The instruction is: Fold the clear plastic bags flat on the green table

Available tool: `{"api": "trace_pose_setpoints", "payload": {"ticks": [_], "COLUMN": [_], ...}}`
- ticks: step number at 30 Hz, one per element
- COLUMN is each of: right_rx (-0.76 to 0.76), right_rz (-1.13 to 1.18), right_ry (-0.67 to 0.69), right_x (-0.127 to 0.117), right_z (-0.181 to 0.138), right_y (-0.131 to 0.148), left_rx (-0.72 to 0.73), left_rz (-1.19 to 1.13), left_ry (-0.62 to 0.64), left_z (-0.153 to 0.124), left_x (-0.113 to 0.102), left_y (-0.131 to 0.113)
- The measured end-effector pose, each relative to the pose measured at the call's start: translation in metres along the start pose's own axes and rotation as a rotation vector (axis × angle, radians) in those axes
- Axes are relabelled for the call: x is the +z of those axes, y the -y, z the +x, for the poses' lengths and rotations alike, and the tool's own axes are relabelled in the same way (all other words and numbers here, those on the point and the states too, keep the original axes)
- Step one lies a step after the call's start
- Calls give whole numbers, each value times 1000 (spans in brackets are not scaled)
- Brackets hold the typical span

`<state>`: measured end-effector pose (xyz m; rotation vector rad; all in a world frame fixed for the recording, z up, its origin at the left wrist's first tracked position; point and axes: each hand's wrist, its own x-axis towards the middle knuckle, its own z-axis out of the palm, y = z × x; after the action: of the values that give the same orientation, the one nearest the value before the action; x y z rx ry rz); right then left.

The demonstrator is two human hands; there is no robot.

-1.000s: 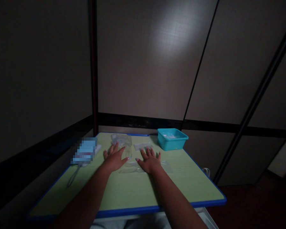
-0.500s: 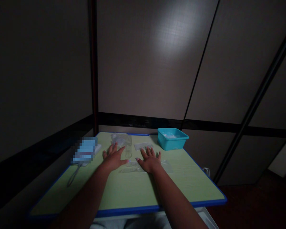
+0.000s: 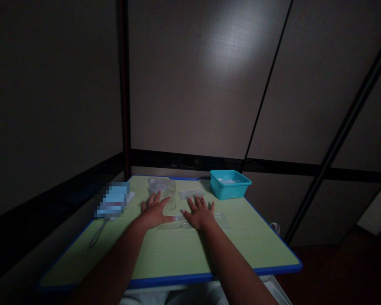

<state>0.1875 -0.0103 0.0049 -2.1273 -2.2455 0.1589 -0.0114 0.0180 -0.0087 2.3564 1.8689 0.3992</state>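
Both of my hands lie flat on a green table with a blue edge. My left hand rests palm down with fingers spread, its fingertips touching a crumpled clear plastic bag. My right hand is spread flat on a flat clear plastic bag that lies in front of me. A small white packet sits just beyond its fingertips.
A teal plastic tub stands at the table's far right corner. A blurred light blue object with a cord lies at the left edge. Dark wall panels close in behind and to the left. The room is dim.
My left hand has slid a little to the right, closer to my right hand. The right hand has stayed in place.
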Motion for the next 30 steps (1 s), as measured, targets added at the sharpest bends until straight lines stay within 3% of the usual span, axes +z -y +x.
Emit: {"api": "trace_pose_setpoints", "payload": {"ticks": [9, 12, 15, 18, 21, 23, 26, 30], "right_rx": [-13, -6, -5, -17, -23, -26, -30, -33], "right_rz": [19, 12, 3, 3, 11, 16, 24, 31], "right_ry": [-18, -7, -8, -35, -46, -43, -44, -50], "right_x": [2, 1, 2, 5, 8, 10, 12, 12], "right_z": [1, 1, 1, 3, 6, 8, 10, 10], "right_y": [-1, -1, -1, -2, -4, -5, -7, -7], "left_rx": [6, 60, 218, 367, 256, 134, 63, 62], "left_rz": [-16, -57, -216, -530, -1008, -1376, -1856, -2218], "left_ry": [19, -44, -157, -220, -198, -116, 31, 52], "left_z": [0, 0, 1, 4, 6, 6, 6, 6], "left_x": [-1, -2, -5, -11, -20, -26, -32, -33], "left_y": [4, 4, 0, -7, -12, -11, -4, 6]}}
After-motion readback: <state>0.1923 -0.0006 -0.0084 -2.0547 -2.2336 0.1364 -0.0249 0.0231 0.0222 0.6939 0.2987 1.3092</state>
